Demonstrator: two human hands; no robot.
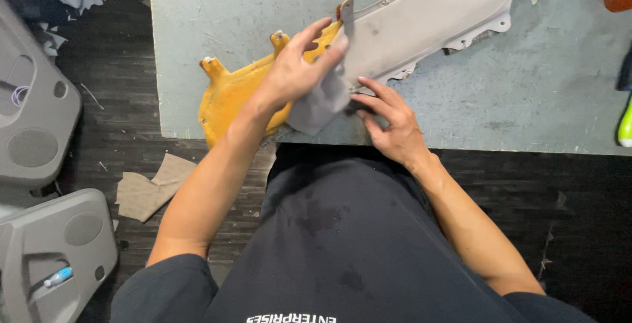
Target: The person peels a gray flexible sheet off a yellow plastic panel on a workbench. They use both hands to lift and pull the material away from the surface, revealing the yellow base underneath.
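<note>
Grey fabric (322, 102) pinched in left hand (293, 73) over trim panel (421, 24); right hand (388, 122) fingers spread, touching fabric edge

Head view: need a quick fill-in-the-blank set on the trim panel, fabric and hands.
1. The left hand pulls a flap of ____ fabric off the trim panel.
2. The panel's stripped end is ____ in colour.
3. The right hand presses at the table edge, its grip ____.
4. A fabric scrap lies on the ____.

Missing: grey; yellow; open; floor
</note>
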